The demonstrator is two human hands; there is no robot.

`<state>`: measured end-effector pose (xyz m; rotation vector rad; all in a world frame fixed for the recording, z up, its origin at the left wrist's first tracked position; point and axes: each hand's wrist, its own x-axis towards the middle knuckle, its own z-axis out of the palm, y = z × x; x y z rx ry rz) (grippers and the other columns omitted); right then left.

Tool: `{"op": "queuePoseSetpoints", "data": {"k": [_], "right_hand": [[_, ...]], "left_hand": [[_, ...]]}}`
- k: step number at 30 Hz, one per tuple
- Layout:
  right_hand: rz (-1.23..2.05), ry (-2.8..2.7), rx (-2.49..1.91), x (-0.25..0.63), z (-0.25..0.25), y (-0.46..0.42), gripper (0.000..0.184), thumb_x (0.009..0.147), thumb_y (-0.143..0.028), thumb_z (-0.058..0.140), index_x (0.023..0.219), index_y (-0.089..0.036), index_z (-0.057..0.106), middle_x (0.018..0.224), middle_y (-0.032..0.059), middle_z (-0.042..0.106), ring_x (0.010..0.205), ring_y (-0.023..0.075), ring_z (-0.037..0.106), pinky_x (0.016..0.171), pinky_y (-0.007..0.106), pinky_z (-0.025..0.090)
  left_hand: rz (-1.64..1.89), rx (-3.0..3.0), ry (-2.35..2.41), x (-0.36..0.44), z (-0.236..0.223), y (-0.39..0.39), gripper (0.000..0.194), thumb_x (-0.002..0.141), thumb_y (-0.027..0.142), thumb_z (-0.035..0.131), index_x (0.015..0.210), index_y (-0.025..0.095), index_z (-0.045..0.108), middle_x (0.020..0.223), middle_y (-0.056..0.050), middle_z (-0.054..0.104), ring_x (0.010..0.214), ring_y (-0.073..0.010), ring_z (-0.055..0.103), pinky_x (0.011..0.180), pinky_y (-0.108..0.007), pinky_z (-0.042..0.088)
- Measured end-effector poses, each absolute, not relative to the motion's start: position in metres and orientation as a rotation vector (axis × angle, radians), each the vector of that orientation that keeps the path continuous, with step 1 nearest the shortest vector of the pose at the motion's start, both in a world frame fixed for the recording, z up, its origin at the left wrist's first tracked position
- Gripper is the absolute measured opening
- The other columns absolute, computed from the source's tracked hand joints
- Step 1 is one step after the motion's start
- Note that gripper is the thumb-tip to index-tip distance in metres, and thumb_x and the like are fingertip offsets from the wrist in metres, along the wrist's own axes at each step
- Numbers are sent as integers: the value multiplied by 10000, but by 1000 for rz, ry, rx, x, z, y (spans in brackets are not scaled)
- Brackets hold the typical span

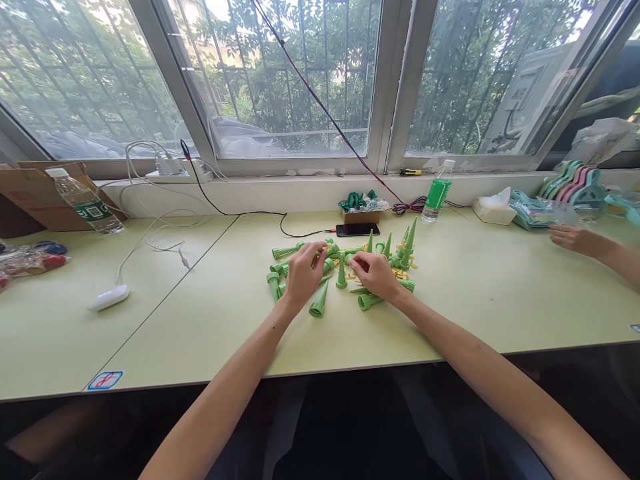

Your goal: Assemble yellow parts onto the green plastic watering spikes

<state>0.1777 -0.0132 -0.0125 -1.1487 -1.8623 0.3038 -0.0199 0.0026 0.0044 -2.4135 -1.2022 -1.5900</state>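
Note:
Several green plastic cone-shaped spikes [317, 308] with ribbed collars lie in a loose group on the table. My left hand [303, 272] is over the left part of the group, thumb and fingertips closed together; a bit of yellow shows near them, too small to name. To the right, my right hand [379, 275] is closed in a pinch, its fingertips beside a green piece, and what they hold is hidden. Between my hands one green spike [341, 275] stands upright, point up. Small yellow parts [400, 273] lie among the spikes behind my right hand.
Behind the group lie a black phone [358, 230] on a cable and a small cardboard box [361, 217]. Water bottles stand at back right [438, 191] and lean at left [86, 202]. Another person's hand [575, 239] is at far right, near hangers [583, 190].

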Motion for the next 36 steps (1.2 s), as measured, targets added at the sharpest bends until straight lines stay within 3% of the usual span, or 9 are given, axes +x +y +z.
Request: {"op": "queuePoseSetpoints", "data": {"k": [5,13,20,27,36], "right_hand": [[352,-1784,-1118,176,-6,-19,342,990,-444,436,822,-190,592,591,-23,478,535,120,410,555,247,347],[437,-1798,-1010,176,-2,-25,315,989,-432,451,1103,-187,613,742,12,620,568,119,510,581,243,407],[438,-1842,-938,175,-6,-22,251,972,-407,494,979,-193,627,749,23,628,628,138,548,615,258,440],[460,-1830,-938,176,-9,-20,250,964,-425,515,1028,-202,609,761,25,627,638,142,552,614,263,445],[441,-1813,-946,175,-8,-23,246,963,-433,513,901,-202,572,705,11,585,607,131,517,592,255,434]], "left_hand": [[-1643,-2398,-1072,-16,7,-5,172,987,252,494,1057,194,641,889,-32,664,635,-94,557,651,-233,476],[-1496,-2613,-873,-12,0,-8,247,1005,220,437,1161,218,628,998,-79,643,800,-139,612,717,-262,499],[-1450,-2713,-826,-11,-4,-6,294,999,199,423,1207,245,626,980,-79,608,831,-157,602,732,-284,509],[-1476,-2734,-821,-11,-3,-7,275,997,202,438,1189,237,633,978,-75,607,818,-150,595,716,-278,494],[-1474,-2711,-926,-10,-1,-9,178,997,248,477,1062,204,637,928,-55,603,632,-102,504,613,-248,438]]}}
